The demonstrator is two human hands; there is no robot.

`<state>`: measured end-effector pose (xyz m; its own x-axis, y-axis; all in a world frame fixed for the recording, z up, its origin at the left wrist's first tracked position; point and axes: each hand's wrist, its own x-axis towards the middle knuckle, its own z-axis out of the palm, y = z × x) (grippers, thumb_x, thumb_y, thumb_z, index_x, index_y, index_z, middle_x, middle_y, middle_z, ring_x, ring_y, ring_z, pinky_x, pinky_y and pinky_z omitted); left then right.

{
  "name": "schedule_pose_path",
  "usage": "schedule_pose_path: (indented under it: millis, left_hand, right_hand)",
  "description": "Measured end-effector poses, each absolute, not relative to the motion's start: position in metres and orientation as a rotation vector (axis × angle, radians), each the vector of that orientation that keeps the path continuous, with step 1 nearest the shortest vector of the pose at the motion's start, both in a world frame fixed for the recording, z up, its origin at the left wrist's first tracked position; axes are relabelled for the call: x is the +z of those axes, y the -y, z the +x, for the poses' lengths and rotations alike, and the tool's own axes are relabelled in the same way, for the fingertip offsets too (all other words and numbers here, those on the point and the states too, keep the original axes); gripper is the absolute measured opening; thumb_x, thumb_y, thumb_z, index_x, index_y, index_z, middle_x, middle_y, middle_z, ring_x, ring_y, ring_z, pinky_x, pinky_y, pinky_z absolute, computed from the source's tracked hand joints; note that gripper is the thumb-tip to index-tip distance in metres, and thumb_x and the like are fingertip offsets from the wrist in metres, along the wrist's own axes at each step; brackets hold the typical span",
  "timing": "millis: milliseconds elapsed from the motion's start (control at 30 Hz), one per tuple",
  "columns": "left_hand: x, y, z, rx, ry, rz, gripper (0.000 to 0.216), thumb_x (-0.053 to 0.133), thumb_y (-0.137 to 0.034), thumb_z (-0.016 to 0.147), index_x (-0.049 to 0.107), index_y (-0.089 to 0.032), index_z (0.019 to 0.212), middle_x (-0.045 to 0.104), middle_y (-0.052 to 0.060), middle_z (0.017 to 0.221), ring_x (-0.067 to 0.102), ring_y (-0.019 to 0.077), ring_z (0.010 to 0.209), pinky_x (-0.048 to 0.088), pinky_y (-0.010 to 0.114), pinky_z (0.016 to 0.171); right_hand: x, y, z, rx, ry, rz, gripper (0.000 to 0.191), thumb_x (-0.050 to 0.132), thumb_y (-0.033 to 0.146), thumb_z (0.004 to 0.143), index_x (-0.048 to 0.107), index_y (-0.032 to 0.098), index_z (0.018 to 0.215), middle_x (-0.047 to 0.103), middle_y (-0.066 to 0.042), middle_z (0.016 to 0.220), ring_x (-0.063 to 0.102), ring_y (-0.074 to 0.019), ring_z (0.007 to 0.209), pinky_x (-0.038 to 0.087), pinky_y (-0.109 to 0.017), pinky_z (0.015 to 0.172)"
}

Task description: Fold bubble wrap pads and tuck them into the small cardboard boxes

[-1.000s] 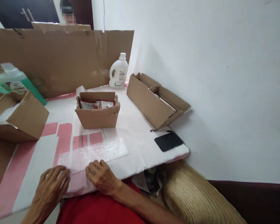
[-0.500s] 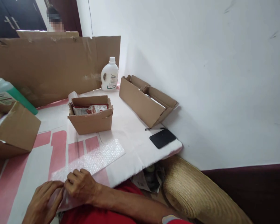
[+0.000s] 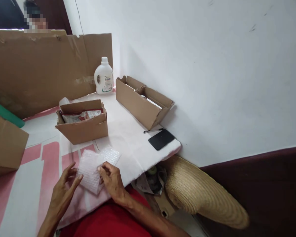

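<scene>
A sheet of bubble wrap (image 3: pixel 89 172) lies at the table's near edge, folded over on itself, with a flat clear end showing beyond the fold. My right hand (image 3: pixel 112 180) pinches the folded part at its right side between thumb and fingers. At the left side of the wrap is my left hand (image 3: pixel 65 186), its thumb and fingers spread apart. Whether its fingertips touch the wrap I cannot tell. Just beyond stands an open cardboard box (image 3: pixel 88 130) with red and silver packets (image 3: pixel 85 116) inside.
A long cardboard box (image 3: pixel 135 107) sits by the wall, near a pen (image 3: pixel 153 131) and a black phone (image 3: pixel 161 139). Behind are a white jug (image 3: pixel 104 76) and a cardboard screen (image 3: pixel 44 72). Another box (image 3: pixel 6 144) is at left. A straw hat (image 3: pixel 199 194) hangs below the table's right edge.
The bubble wrap has been folded over away from me. My hands have moved forward and apart, the left one opening. The view has shifted to the right.
</scene>
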<state>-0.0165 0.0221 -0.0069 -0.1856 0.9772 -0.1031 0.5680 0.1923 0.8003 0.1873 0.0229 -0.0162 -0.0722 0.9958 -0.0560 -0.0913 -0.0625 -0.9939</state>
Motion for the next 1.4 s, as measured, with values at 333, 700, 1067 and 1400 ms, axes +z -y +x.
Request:
schedule_pose_path:
  millis: [333, 700, 1067, 1400]
  left_hand:
    - [-0.025, -0.023, 0.003, 0.85, -1.9, 1.545, 0.067, 0.066, -0.069, 0.075, 0.065, -0.026, 0.126, 0.072, 0.006, 0.103, 0.069, 0.0263, 0.096, 0.054, 0.045, 0.093]
    - [-0.029, -0.019, 0.029, 0.962, -1.827, 2.364, 0.04, 0.054, -0.041, 0.096, 0.058, -0.02, 0.13, 0.067, 0.013, 0.122, 0.063, 0.0291, 0.112, 0.051, 0.046, 0.092]
    - [-0.054, 0.0, 0.048, 0.767, -1.655, 2.913, 0.056, 0.051, -0.024, 0.094, 0.043, -0.005, 0.146, 0.054, 0.025, 0.144, 0.047, 0.0346, 0.138, 0.034, 0.05, 0.114]
    - [-0.065, 0.006, 0.048, 0.574, -1.583, 2.896, 0.062, 0.056, -0.025, 0.093, 0.04, -0.02, 0.153, 0.042, 0.013, 0.16, 0.02, 0.0289, 0.156, 0.014, 0.049, 0.125]
  right_hand:
    - [-0.045, -0.036, 0.222, 0.757, 1.516, -1.409, 0.038, 0.051, 0.039, 0.1, 0.053, 0.02, 0.067, 0.052, 0.004, 0.06, 0.045, -0.0112, 0.057, 0.032, -0.023, 0.057]
    - [-0.031, -0.051, 0.232, 0.428, 1.852, -1.987, 0.013, 0.07, 0.032, 0.093, 0.066, 0.019, 0.092, 0.074, -0.005, 0.084, 0.068, -0.0194, 0.069, 0.039, -0.026, 0.059]
    - [-0.025, -0.06, 0.214, 0.302, 2.402, -1.056, 0.053, 0.049, 0.049, 0.102, 0.05, 0.014, 0.142, 0.054, -0.013, 0.149, 0.04, -0.0276, 0.145, 0.031, -0.047, 0.12]
    - [-0.065, -0.052, 0.252, 0.253, 2.497, -1.206, 0.085, 0.043, 0.067, 0.098, 0.028, 0.009, 0.158, 0.026, -0.018, 0.166, 0.018, -0.0326, 0.155, 0.018, -0.054, 0.125]
